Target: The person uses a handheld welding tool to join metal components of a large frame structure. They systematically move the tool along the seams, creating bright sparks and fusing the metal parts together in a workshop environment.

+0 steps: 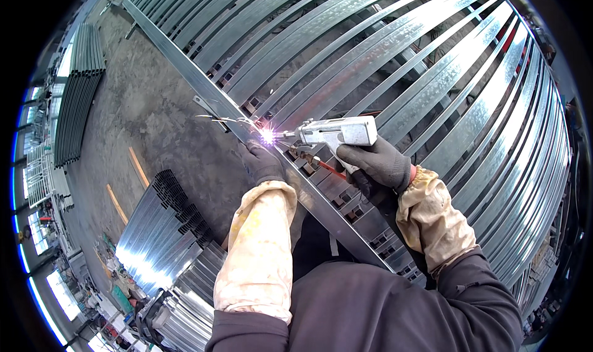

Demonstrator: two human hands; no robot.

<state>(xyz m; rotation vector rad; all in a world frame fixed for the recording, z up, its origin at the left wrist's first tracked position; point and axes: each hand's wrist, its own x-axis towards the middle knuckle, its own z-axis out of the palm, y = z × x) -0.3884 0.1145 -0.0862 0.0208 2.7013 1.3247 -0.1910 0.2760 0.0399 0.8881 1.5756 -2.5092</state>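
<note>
My right hand (382, 163), in a dark grey glove, is wrapped round the grip of a white pistol-shaped welding gun (336, 133). The gun's nozzle points left at a long galvanized metal rail (179, 62), where a bright purple-white arc (267, 136) throws sparks to the left. Just below the arc, my gloved left hand (262, 162) grips the rail's outer edge; some of its fingers are hidden. Under the gun sits a brass fitting (302, 157) with a red hose (332, 169). Many galvanized tubes (352, 86) run from the rail toward the upper right.
A small metal bar (207, 107) sticks out past the rail above my left hand. Stacked metal profiles (157, 241) lie at lower left, beside two wooden strips (139, 167). Another stack of dark-ended profiles (80, 99) stands farther left on the concrete floor (142, 105).
</note>
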